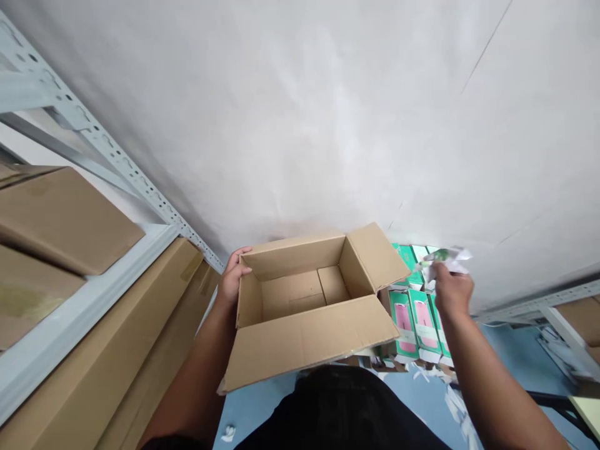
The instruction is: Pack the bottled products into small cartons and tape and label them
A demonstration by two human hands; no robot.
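An open, empty cardboard box sits in front of me, its flaps spread toward me and to the right. At its far left corner, my left hand grips the wall, thumb inside the rim. On the right, my right hand is closed on a crumpled piece of white and green paper or plastic, slightly blurred. Below and beside that hand stand several green and white product boxes with pink pictures, partly covered by the cardboard box's flap and my right forearm.
A pale wall rises close ahead. To the left, a metal shelf rack carries large cardboard cartons. Paper scraps litter the blue floor. Another rack with cartons stands at the far right.
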